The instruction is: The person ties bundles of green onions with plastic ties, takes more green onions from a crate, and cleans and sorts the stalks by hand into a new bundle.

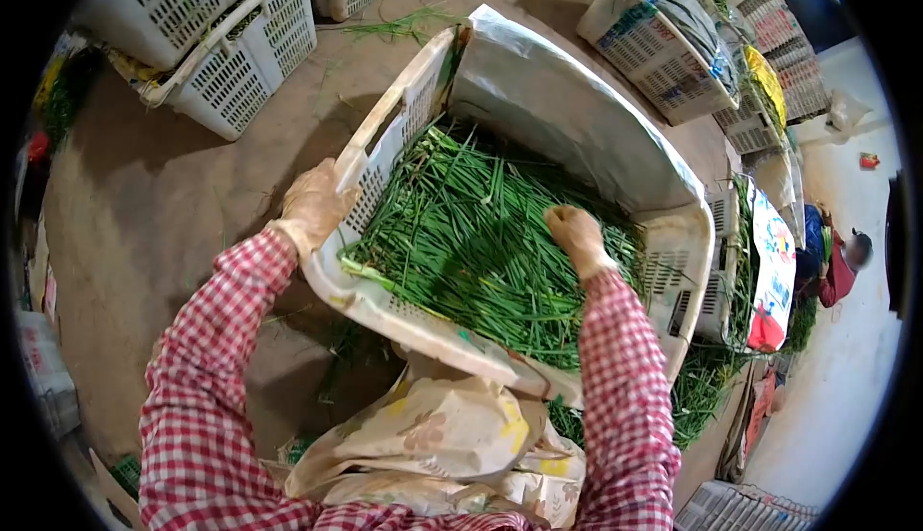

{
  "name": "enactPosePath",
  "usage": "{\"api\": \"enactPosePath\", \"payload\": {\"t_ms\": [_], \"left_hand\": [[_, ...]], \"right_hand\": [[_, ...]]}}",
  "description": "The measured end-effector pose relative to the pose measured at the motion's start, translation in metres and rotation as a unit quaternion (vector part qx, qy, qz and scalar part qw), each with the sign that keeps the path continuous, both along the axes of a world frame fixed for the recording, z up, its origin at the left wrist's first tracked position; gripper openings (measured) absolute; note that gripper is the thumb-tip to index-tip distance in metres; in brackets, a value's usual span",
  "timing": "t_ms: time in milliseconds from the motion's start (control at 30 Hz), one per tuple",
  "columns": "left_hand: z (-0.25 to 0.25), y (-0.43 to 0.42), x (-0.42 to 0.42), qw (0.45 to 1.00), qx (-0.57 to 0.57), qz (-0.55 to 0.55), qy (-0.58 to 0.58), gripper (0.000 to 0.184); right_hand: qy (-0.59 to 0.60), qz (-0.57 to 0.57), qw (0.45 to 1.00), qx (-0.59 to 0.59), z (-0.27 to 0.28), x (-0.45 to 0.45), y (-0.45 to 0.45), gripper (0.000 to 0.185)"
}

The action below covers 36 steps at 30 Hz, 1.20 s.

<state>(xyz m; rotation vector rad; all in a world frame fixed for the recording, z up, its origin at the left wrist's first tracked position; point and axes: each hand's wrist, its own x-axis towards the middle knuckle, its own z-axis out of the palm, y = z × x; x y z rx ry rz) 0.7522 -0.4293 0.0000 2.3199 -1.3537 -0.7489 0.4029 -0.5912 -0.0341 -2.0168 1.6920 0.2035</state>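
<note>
In front of me a white plastic crate point(439, 331) is tilted, with slotted sides. It holds a loose mass of long green stalks point(461, 223) that look like chives. A pale sheet point(567, 98) lines its far side. My left hand point(315, 206), which appears gloved, is closed around the crate's left rim. Over the right part of the greens is my right hand point(577, 233), its fingers curled into a fist. Whatever those fingers hold, if anything, is hidden. A floral apron point(433, 435) covers my lap below the crate.
Stacked white crates point(236, 74) stand at the upper left. More filled crates point(663, 60) line the right side, near a white printed sack point(772, 267). Loose greens point(707, 396) lie right of my crate. Another person point(838, 267) is at the far right.
</note>
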Motion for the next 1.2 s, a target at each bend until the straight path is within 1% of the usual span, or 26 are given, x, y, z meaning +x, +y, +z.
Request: {"api": "enactPosePath", "payload": {"t_ms": [67, 100, 167, 200, 233, 267, 300, 333, 400, 533, 567, 600, 667, 700, 733, 767, 800, 833, 867, 900, 933, 1000, 1067, 1100, 1133, 1200], "left_hand": [[-0.013, -0.001, 0.000, 1.000, 0.012, 0.009, -0.016, 0.041], [-0.020, 0.001, 0.002, 1.000, -0.017, 0.004, -0.013, 0.039], [-0.032, 0.005, 0.005, 0.996, -0.077, -0.001, -0.040, 0.034], [-0.031, 0.006, 0.005, 0.996, -0.071, 0.008, -0.046, 0.034], [-0.024, 0.006, 0.002, 0.997, -0.069, 0.016, -0.013, 0.035], [-0.023, 0.006, 0.003, 0.997, -0.068, 0.022, 0.023, 0.036], [-0.026, 0.007, 0.005, 0.993, -0.095, 0.028, 0.059, 0.037], [-0.023, 0.005, 0.006, 0.993, -0.093, 0.032, 0.058, 0.037], [-0.015, 0.004, 0.003, 0.999, -0.043, 0.011, 0.023, 0.039], [-0.010, 0.004, 0.002, 0.998, -0.064, 0.007, 0.008, 0.035], [-0.012, 0.004, 0.002, 0.998, -0.065, 0.006, 0.007, 0.035], [-0.015, 0.005, 0.003, 0.996, -0.081, 0.006, 0.020, 0.034], [-0.016, 0.005, 0.003, 0.994, -0.101, 0.003, 0.034, 0.034], [-0.012, 0.005, 0.002, 0.996, -0.080, 0.009, 0.037, 0.033], [-0.011, 0.004, 0.002, 0.997, -0.059, 0.013, 0.041, 0.033], [-0.013, 0.005, 0.001, 0.996, -0.072, 0.018, 0.051, 0.033], [-0.018, 0.006, 0.002, 0.996, -0.074, 0.014, 0.052, 0.033], [-0.024, 0.007, 0.004, 0.993, -0.084, 0.022, 0.078, 0.034], [-0.027, 0.007, 0.006, 0.989, -0.095, 0.031, 0.105, 0.034], [-0.026, 0.008, 0.005, 0.990, -0.097, 0.027, 0.096, 0.034], [-0.025, 0.009, 0.006, 0.991, -0.098, 0.023, 0.088, 0.034], [-0.024, 0.008, 0.005, 0.994, -0.094, 0.015, 0.049, 0.036], [-0.019, 0.004, 0.003, 0.994, -0.092, 0.023, 0.062, 0.037], [-0.018, 0.005, 0.002, 0.993, -0.083, 0.033, 0.070, 0.038], [-0.021, 0.007, 0.003, 0.994, -0.078, 0.033, 0.070, 0.038], [-0.028, 0.009, 0.006, 0.991, -0.096, 0.034, 0.082, 0.031]], "right_hand": [[-0.022, -0.028, 0.999, 0.002, -0.021, 0.045, -0.022, 0.061], [-0.024, -0.018, 1.000, 0.009, -0.035, 0.058, -0.033, 0.061], [-0.011, -0.058, 0.998, 0.027, -0.062, 0.087, -0.047, 0.081], [-0.016, -0.049, 0.998, 0.033, -0.068, 0.102, -0.044, 0.081], [0.065, 0.039, 0.997, -0.009, -0.069, 0.115, -0.034, 0.098], [0.145, 0.123, 0.980, -0.053, -0.072, 0.124, -0.028, 0.116], [0.111, 0.137, 0.983, 0.042, -0.079, 0.128, -0.027, 0.141], [0.178, 0.209, 0.961, 0.022, -0.067, 0.136, -0.015, 0.141], [0.172, 0.259, 0.949, -0.057, -0.081, 0.129, -0.006, 0.144], [0.166, 0.210, 0.955, -0.125, -0.087, 0.114, -0.041, 0.139], [0.173, 0.195, 0.960, -0.106, -0.092, 0.109, -0.055, 0.138], [0.229, 0.171, 0.958, -0.011, -0.089, 0.113, -0.070, 0.135], [0.236, 0.208, 0.949, 0.012, -0.085, 0.117, -0.082, 0.127], [0.236, 0.205, 0.950, 0.010, -0.089, 0.115, -0.082, 0.127], [0.202, 0.231, 0.948, -0.088, -0.094, 0.112, -0.079, 0.124], [0.165, 0.255, 0.935, -0.185, -0.099, 0.110, -0.079, 0.120], [0.167, 0.251, 0.935, -0.187, -0.097, 0.111, -0.082, 0.120], [0.182, 0.218, 0.957, -0.054, -0.091, 0.115, -0.087, 0.122], [0.162, 0.192, 0.968, 0.024, -0.095, 0.114, -0.090, 0.127], [0.145, 0.160, 0.971, 0.099, -0.100, 0.111, -0.092, 0.132], [0.119, 0.183, 0.974, 0.059, -0.096, 0.112, -0.083, 0.132], [0.095, 0.213, 0.972, 0.031, -0.087, 0.103, -0.056, 0.127], [0.167, 0.258, 0.944, -0.122, -0.093, 0.093, -0.016, 0.126], [0.200, 0.261, 0.934, -0.137, -0.092, 0.097, -0.007, 0.122], [0.198, 0.262, 0.935, -0.131, -0.099, 0.095, -0.005, 0.122], [0.193, 0.249, 0.940, -0.131, -0.110, 0.096, -0.012, 0.115]]}}
